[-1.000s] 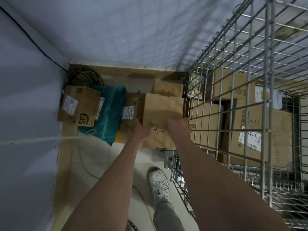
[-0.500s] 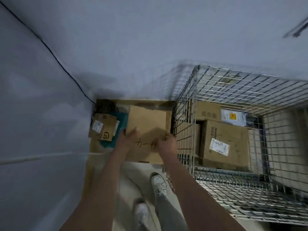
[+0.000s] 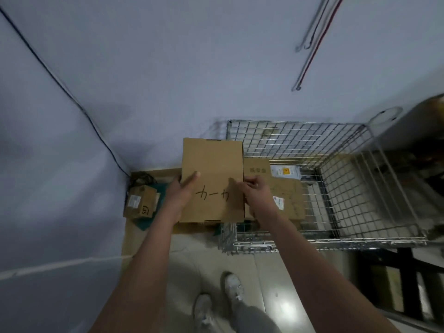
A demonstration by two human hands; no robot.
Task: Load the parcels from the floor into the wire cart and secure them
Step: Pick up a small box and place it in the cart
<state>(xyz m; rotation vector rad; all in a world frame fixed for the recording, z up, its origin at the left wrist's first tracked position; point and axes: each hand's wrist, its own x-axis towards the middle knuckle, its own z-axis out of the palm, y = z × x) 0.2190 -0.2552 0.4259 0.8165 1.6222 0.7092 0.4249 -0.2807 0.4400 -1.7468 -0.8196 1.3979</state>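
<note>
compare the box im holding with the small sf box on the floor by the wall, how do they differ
The held box is lifted in both hands, left hand and right hand; the small SF box lies untouched by the wall. The held box looks much larger. It bears handwritten marks and no label on its top face; the SF box has a white label and printed logo. Both are brown cardboard.

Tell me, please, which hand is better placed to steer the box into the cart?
Probably the right hand: it grips the box on the edge nearest the cart, already over the parcels inside. The left hand holds the far edge, above the floor, and suits pushing.
</note>
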